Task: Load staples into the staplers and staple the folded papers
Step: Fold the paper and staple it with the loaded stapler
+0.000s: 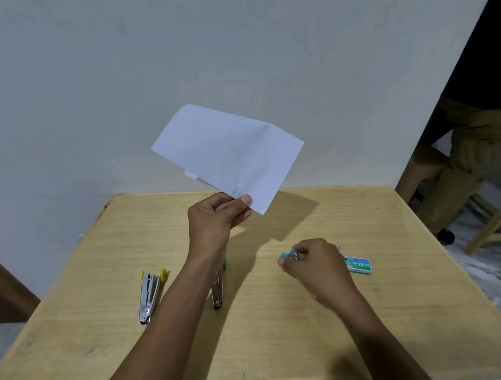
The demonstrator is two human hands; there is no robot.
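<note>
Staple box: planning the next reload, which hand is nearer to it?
Right. The right hand, gripping a blue stapler, lies just beside the staple box; the left hand is farther away, raised, pinching the folded paper.

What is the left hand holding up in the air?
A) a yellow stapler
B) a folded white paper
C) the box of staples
B: the left hand pinches the folded white paper by its corner above the table, while the right hand grips a small blue stapler.
</note>
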